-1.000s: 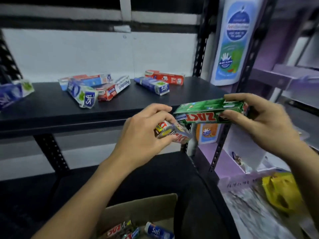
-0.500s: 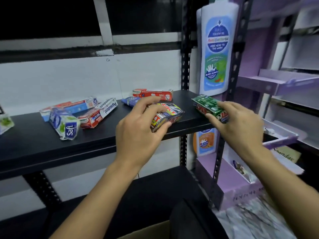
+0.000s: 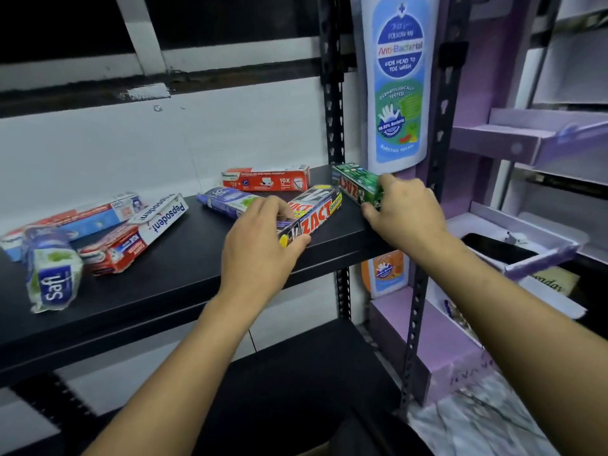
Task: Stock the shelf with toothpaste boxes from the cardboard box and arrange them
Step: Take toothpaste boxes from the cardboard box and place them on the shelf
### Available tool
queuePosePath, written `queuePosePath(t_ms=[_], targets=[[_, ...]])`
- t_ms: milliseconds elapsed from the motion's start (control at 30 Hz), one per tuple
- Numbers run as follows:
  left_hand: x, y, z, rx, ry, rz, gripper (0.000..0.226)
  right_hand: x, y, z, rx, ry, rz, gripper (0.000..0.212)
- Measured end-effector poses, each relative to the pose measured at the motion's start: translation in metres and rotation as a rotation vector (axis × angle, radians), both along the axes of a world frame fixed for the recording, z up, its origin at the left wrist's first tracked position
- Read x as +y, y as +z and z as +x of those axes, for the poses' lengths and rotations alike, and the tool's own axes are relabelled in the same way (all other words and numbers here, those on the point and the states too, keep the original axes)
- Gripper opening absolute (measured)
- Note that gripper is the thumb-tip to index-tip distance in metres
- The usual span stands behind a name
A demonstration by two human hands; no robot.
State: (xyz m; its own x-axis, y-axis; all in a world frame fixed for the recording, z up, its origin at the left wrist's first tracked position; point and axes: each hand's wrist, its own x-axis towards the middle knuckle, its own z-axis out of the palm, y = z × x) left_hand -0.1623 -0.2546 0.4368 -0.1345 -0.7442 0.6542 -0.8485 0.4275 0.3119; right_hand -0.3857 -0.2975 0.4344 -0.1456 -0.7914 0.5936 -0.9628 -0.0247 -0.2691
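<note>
Your left hand (image 3: 260,245) grasps the black-and-red toothpaste box (image 3: 316,212), fingers over its top and thumb at its near end. It lies slantwise on the black shelf (image 3: 184,268), just right of centre in the frame. Your right hand (image 3: 404,212) is curled round the near end of the green toothpaste box (image 3: 357,184), which sits at the shelf's right end, just beside the upright post. Whether the green one rests flat or is a little raised, I cannot tell; your fingers cover its base.

Watch the right corner. If you let go with the green box hanging past the shelf's front edge, it may tip off. The black-and-red one points at the red box (image 3: 266,179) and touches or nearly touches the purple box (image 3: 227,199); a push forward would likely shove both askew. The boxes at the left of the frame, the white-and-red box (image 3: 144,225) among them, lie crooked and need straightening. The cardboard box is out of view.
</note>
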Motion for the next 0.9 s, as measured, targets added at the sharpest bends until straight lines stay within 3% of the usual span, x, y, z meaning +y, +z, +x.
queuePosePath(t_ms=[233, 467, 900], targets=[[-0.030, 0.009, 0.005, 0.006, -0.126, 0.087, 0.036, -0.052, 0.013, 0.000, -0.076, -0.037, 0.171, 0.032], [-0.029, 0.004, 0.014, 0.120, -0.201, 0.115, 0.035, -0.060, 0.000, -0.008, -0.196, 0.039, 0.088, 0.048], [-0.027, -0.002, 0.011, -0.017, -0.144, -0.060, 0.036, -0.059, 0.001, -0.006, -0.203, -0.028, 0.091, 0.048]])
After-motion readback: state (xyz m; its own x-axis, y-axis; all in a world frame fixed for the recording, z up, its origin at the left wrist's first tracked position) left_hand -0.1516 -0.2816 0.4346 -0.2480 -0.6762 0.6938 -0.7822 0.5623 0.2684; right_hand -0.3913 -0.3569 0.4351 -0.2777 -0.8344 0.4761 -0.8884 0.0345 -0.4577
